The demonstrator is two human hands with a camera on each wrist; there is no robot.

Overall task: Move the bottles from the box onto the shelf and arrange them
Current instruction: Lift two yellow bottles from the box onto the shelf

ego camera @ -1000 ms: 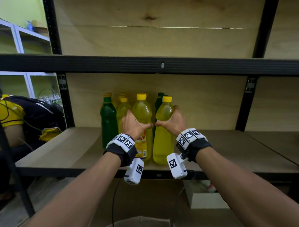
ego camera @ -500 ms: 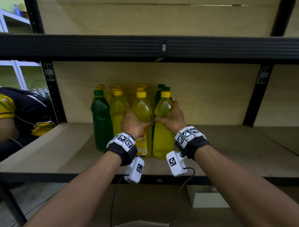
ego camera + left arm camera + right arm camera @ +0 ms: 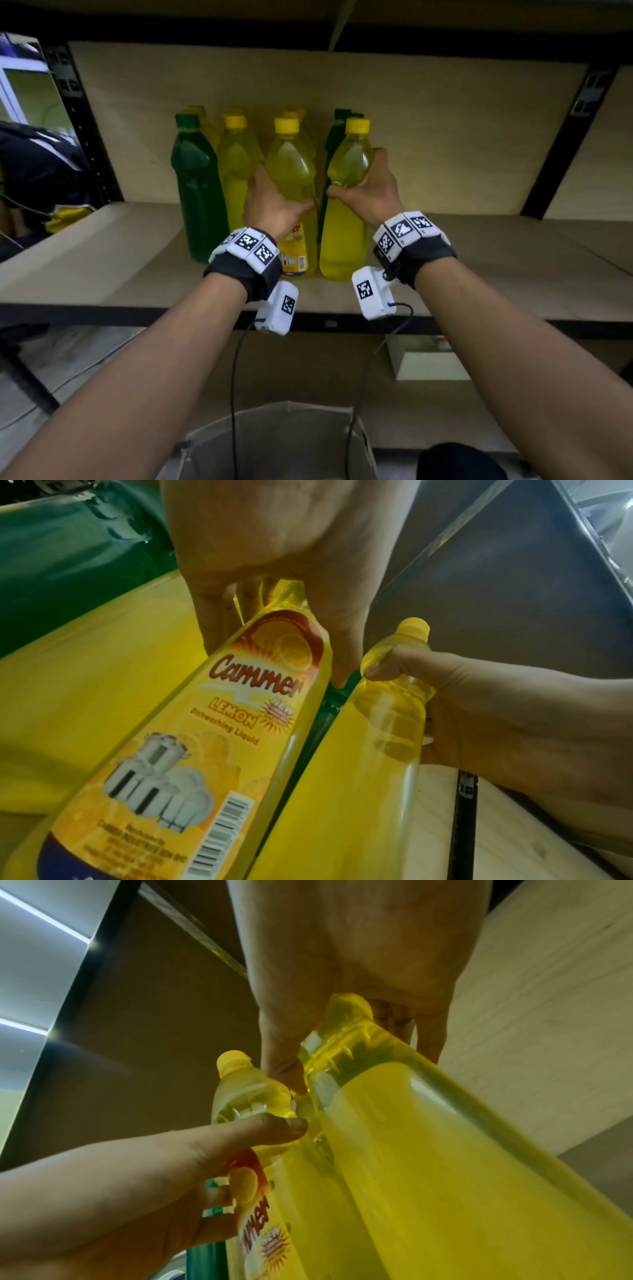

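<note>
Two yellow dish-soap bottles stand side by side at the front of the wooden shelf. My left hand grips the labelled bottle round its waist. My right hand grips the plain yellow bottle to its right in the same way. Left of them stand another yellow bottle and a green bottle. More yellow and green bottles line up behind, mostly hidden. The box sits below me, its inside not visible.
The shelf's right half is bare wood. Black uprights frame the bay and the upper shelf hangs close overhead. A small white box lies on the floor under the shelf. A person in dark clothing is at the left.
My view has moved in closer and lower to the shelf. Both hands keep their hold on the two front bottles, which stand a little further in and upright.
</note>
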